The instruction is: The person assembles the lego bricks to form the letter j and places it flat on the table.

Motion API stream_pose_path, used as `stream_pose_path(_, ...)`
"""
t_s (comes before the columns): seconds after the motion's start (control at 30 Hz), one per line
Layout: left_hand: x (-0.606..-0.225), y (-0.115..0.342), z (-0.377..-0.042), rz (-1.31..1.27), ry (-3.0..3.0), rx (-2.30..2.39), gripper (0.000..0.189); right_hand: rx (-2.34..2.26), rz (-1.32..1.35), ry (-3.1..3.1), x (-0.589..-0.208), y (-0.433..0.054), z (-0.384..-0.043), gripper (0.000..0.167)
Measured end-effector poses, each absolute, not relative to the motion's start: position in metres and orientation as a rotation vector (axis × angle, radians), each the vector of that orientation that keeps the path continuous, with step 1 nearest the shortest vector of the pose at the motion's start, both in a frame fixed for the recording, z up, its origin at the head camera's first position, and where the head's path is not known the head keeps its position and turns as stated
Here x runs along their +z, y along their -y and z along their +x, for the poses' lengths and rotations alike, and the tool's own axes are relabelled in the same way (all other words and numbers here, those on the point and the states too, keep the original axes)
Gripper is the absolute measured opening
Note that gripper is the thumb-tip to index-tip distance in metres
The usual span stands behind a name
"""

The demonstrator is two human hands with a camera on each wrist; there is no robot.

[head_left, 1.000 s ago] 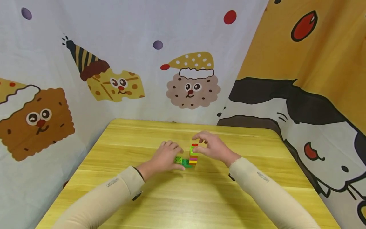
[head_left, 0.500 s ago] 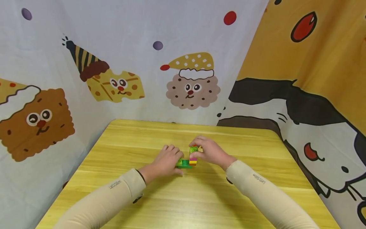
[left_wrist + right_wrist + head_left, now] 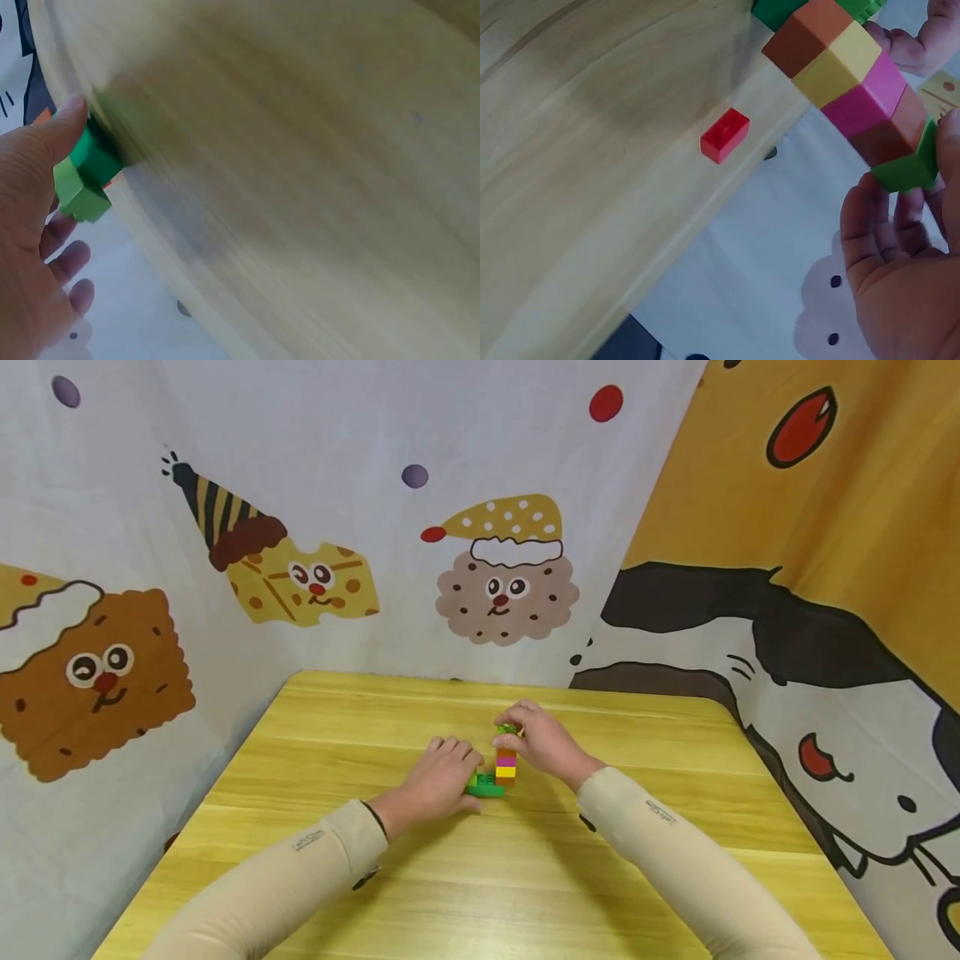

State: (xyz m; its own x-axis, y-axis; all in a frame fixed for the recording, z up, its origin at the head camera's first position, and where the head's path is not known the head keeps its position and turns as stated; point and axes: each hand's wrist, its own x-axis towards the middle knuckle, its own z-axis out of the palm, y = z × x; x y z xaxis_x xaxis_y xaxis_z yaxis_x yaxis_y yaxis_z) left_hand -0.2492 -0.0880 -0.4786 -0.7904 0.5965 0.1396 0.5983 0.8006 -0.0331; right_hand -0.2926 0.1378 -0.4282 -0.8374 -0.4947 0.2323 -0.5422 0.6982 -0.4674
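A small toy brick build sits mid-table, with an upright tower (image 3: 506, 767) of orange, yellow, pink and brown bricks on its right end. My left hand (image 3: 442, 781) grips its low end, thumb in front and fingers behind. There, the left wrist view shows a dark green brick (image 3: 96, 154) and a light green brick (image 3: 79, 196) beside the thumb. My right hand (image 3: 547, 739) pinches the bright green brick (image 3: 911, 171) at the tower's top between thumb and fingers. That brick meets the brown brick (image 3: 885, 141) under it. A green base (image 3: 486, 791) shows below, partly covered by my left hand.
A loose red brick (image 3: 725, 136) lies on the wooden table (image 3: 465, 893) near its far edge, hidden behind the right hand in the head view. Printed cloth (image 3: 337, 460) hangs around the table's back and sides.
My right hand has come onto the tower's top and taken hold of the green brick. My left fingers have closed on the low end. The tower now shows slightly higher in the head view.
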Motion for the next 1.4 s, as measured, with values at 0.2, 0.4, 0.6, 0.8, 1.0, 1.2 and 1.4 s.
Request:
stream_pose_path(0.2,-0.486,0.087,-0.249,-0.902,2.792,0.103,0.066,0.903,0.651,2.875,-0.435,-0.126,-0.303,0.035)
stream_pose_path(0.4,-0.49,0.088,-0.248,-0.873,2.796,0.071,0.057,0.969,0.54,2.912,-0.445,-0.118,-0.308,0.03)
stream_pose_path(0.6,-0.489,0.093,-0.246,-0.865,2.815,0.053,0.056,1.012,0.489,2.99,-0.457,-0.116,-0.313,0.044)
stream_pose_path(0.8,-0.488,0.098,-0.243,-0.882,2.846,0.061,0.054,1.139,0.503,3.069,-0.467,-0.121,-0.316,0.052)
stream_pose_path(1.0,-0.488,0.098,-0.244,-0.902,2.877,0.052,0.054,1.047,0.553,3.142,-0.476,-0.127,-0.318,0.052)
stream_pose_path(1.2,-0.486,0.096,-0.247,-0.908,2.885,0.025,0.052,0.918,0.591,3.151,-0.478,-0.131,-0.32,0.058)
stream_pose_path(1.4,-0.486,0.094,-0.248,-0.925,2.886,0.029,0.051,0.917,0.587,3.16,-0.477,-0.133,-0.319,0.062)
